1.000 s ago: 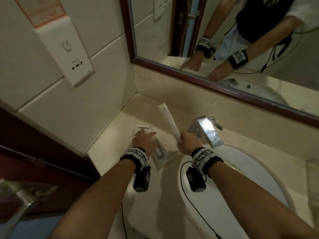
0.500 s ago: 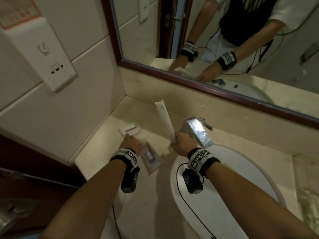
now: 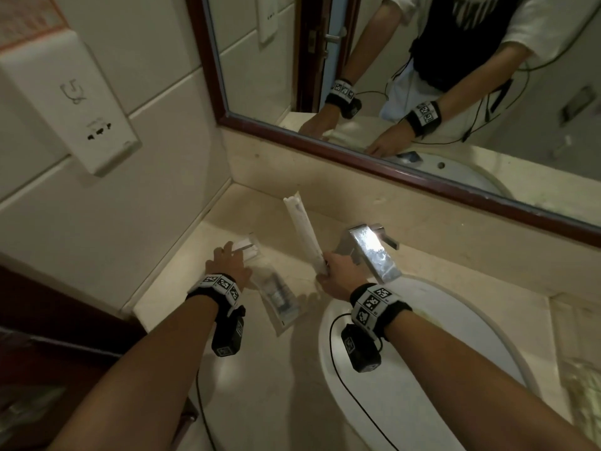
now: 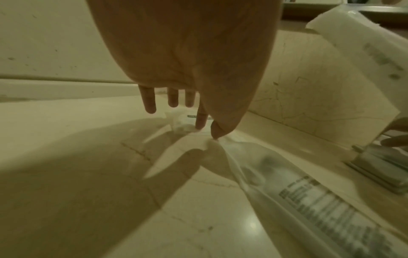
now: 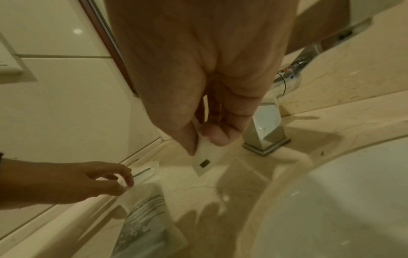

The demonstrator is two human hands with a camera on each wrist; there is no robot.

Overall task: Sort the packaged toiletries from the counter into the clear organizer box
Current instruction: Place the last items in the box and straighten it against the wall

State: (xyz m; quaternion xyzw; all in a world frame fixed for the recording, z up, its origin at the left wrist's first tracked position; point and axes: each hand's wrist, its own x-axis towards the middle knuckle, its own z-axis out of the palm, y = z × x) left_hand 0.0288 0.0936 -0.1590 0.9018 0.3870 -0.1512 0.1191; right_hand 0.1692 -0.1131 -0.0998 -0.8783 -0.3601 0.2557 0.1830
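Note:
My right hand (image 3: 325, 265) pinches the lower end of a long white packet (image 3: 300, 226) between thumb and fingers (image 5: 215, 134), and the packet stands tilted above the counter beside the faucet. My left hand (image 3: 232, 252) reaches down with fingers extended. Its index tip touches a small white packet (image 4: 180, 120) and its thumb tip touches the corner of a clear printed packet (image 4: 309, 200). That clear packet (image 3: 276, 294) lies flat between my wrists. The small packet (image 3: 248, 247) lies near the wall.
A chrome faucet (image 3: 370, 252) stands just right of my right hand, over the white basin (image 3: 422, 369). A blurred clear container (image 3: 582, 385) sits at the right edge. Beige counter (image 3: 270, 369) meets a tiled wall on the left and a mirror behind.
My left hand has moved forward off the clear packet to the small white packet. The right hand keeps hold of the long packet. The head view has shifted.

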